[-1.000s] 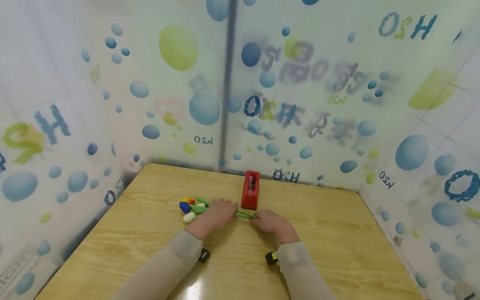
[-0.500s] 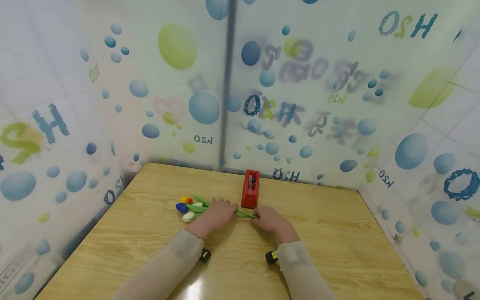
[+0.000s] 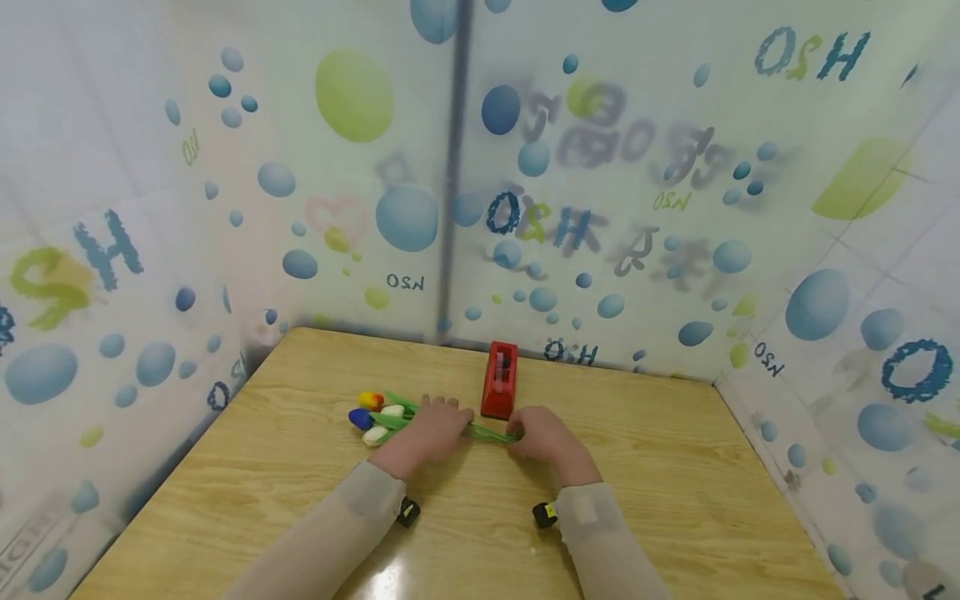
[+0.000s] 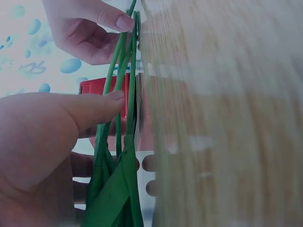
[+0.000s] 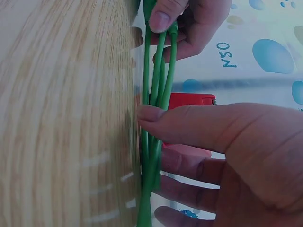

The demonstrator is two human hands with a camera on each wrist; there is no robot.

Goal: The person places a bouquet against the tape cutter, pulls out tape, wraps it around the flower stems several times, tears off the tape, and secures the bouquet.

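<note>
Artificial tulips lie across the table in the head view, with orange-yellow, blue (image 3: 361, 419) and white heads toward the left. My left hand (image 3: 431, 427) holds the bunch by its green stems (image 4: 124, 94), thumb on one side and fingers on the other. At the stem ends, my right hand (image 3: 547, 437) pinches the stems between thumb and fingers; its thumb (image 5: 177, 124) lies across them in the right wrist view. Just behind the stems stands a red tape dispenser (image 3: 500, 379), touched by neither hand. The flower heads are out of sight in both wrist views.
The wooden table (image 3: 660, 467) reaches back to a patterned curtain (image 3: 645, 167) with blue and green dots. Similar printed sheets (image 3: 97, 250) hang at both sides. Each sleeve cuff has a small black camera (image 3: 545, 515) near it.
The tulip heads have shifted slightly to the left and spread a little. My right hand has moved slightly right along the stem ends. My left hand stays nearly in place.
</note>
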